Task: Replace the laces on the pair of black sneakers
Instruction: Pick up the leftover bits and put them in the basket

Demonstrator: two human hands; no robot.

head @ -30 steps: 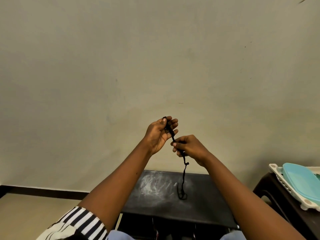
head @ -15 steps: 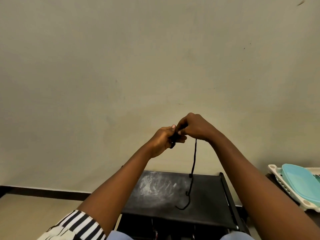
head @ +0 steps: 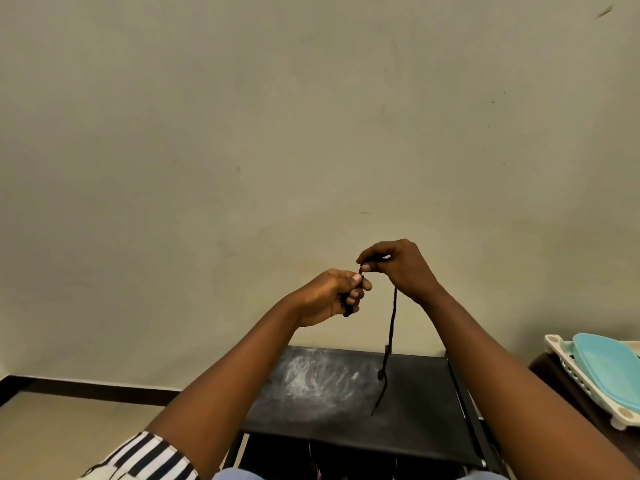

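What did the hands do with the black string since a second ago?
The right hand rose from below the left hand to above it, pulling the black lace up so its tail lifted off the black stand. Both hands kept gripping the lace; the stand stayed put.

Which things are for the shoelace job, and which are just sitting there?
For the job:
lace, black, pinched by both hands, tail hanging
left hand
right hand

Just sitting there:
black rack, under the lace
white tray, at the right
blue lid, on the tray
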